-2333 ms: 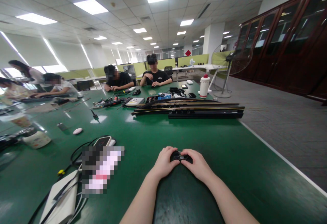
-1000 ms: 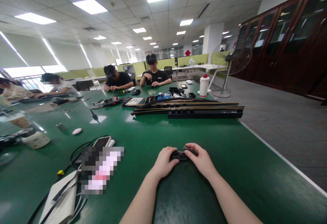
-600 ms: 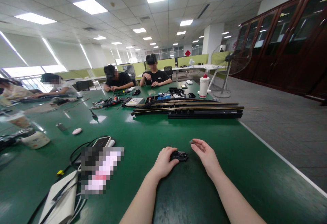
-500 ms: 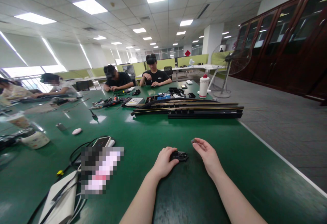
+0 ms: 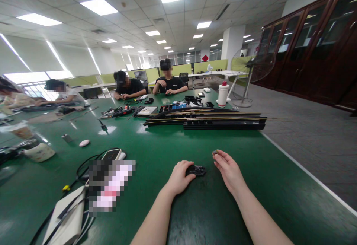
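Observation:
My left hand (image 5: 180, 178) grips a small black plastic part (image 5: 198, 170) that rests on the green tabletop (image 5: 156, 152); fingers curl over its far side and the thumb lies along its near side. To the right, my right hand (image 5: 228, 168) is raised a little, pinching a tiny grey piece (image 5: 215, 152) between thumb and fingertips. A gap separates that piece from the black part. The piece is too small to name more exactly.
Long black rails (image 5: 224, 123) with thin brass-coloured rods lie ahead. A white bottle (image 5: 222, 95) with a red cap stands behind them. Left are a phone (image 5: 111, 155), cables, a white power bank (image 5: 65, 217) and a pale oval object (image 5: 84, 143). Co-workers sit across the table.
My right hand has shifted slightly to the right and turned, with the tiny grey piece still pinched. My left hand and the black part have stayed in place.

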The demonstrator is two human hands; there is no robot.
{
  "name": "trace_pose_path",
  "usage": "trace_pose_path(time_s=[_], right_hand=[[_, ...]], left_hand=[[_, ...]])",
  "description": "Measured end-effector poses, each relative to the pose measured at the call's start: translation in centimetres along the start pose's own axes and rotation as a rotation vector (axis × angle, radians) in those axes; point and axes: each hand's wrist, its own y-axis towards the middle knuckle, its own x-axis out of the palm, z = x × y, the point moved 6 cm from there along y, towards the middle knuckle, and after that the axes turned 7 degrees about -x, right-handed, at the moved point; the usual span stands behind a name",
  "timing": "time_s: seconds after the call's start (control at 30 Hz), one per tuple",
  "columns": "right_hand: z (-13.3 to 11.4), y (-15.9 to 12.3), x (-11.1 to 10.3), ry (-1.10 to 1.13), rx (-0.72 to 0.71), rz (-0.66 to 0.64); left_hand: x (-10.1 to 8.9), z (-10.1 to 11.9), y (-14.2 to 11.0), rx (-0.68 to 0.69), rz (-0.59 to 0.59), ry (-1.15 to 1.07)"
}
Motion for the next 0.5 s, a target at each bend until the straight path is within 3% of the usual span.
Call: trace_pose_path(time_s=[0.5], right_hand=[[0.24, -0.6, 0.63, 0.107, 0.091, -0.007]], left_hand=[[0.04, 0.0, -0.01, 0.013, 0.008, 0.005]])
